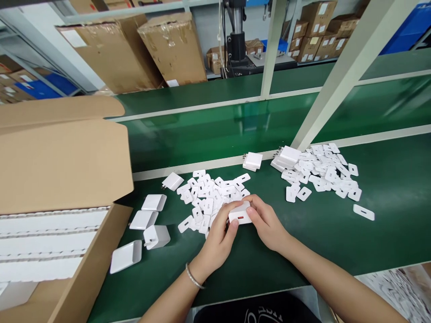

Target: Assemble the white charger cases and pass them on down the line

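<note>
A white charger (pixel 240 212) with a red USB slot on its end face is held between my two hands, over the front part of the green bench. My left hand (pixel 220 231) grips its left side, thumb below the slot end. On the right side, the fingers and thumb of my right hand (pixel 266 220) are closed on it. Just behind my hands lies a pile of small white slotted plates (pixel 208 197). Several white chargers (pixel 155 236) sit to the left of that pile, some with metal prongs showing.
An open cardboard box (pixel 90 264) with rows of white items stands at the left. Another heap of slotted plates (pixel 328 172) lies at the right, near white chargers (pixel 288 156) and a slanted pale post (pixel 350 67). Large cartons (pixel 173 49) stand behind the bench.
</note>
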### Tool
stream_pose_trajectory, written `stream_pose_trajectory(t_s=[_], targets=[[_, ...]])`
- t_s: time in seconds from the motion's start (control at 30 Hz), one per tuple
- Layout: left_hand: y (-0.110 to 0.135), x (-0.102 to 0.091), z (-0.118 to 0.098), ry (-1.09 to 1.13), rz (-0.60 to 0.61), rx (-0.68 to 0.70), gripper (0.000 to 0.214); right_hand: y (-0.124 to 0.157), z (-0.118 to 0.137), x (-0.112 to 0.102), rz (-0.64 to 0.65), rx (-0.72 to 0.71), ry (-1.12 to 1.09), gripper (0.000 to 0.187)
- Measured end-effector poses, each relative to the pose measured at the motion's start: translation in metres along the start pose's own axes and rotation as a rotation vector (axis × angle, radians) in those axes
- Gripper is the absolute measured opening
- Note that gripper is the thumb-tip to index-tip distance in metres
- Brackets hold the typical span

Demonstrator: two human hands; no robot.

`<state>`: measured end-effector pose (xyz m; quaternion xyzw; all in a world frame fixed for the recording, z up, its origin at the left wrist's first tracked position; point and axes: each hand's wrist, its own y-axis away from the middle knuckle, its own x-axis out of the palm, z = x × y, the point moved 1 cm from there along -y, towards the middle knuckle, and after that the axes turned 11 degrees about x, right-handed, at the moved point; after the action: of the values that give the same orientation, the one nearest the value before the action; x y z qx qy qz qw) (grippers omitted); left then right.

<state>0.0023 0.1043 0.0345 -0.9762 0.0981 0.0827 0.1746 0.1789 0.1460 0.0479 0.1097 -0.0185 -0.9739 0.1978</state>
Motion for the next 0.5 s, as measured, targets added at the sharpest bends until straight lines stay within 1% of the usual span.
stream_pose_trajectory(t_s=[0.1,0.2,0.27,0.33,0.5], targets=[[-0.0002,-0.0010,0.0011,-0.005,-0.023,-0.004,0.035,0.0005,0.0002,-0.0002,0.062,0.014,-0.007,0.040],[0.0001,-0.0022,0.0016,0.008,-0.049,0.031,0.034,0.0012,0.0008,0.0003,0.093,0.065,-0.020,0.040],[0.0007,-0.0031,0.0009,0.002,-0.052,0.062,0.034,0.0018,0.0019,0.0008,0.104,0.068,-0.045,0.039],[0.0015,-0.0040,-0.0005,-0.017,-0.048,0.096,0.035,0.0025,0.0031,0.0013,0.111,0.045,-0.048,0.039],[0.0032,-0.0071,-0.0041,-0.105,-0.069,0.206,0.043,0.0039,0.0049,0.0029,0.094,-0.072,-0.010,0.040]])
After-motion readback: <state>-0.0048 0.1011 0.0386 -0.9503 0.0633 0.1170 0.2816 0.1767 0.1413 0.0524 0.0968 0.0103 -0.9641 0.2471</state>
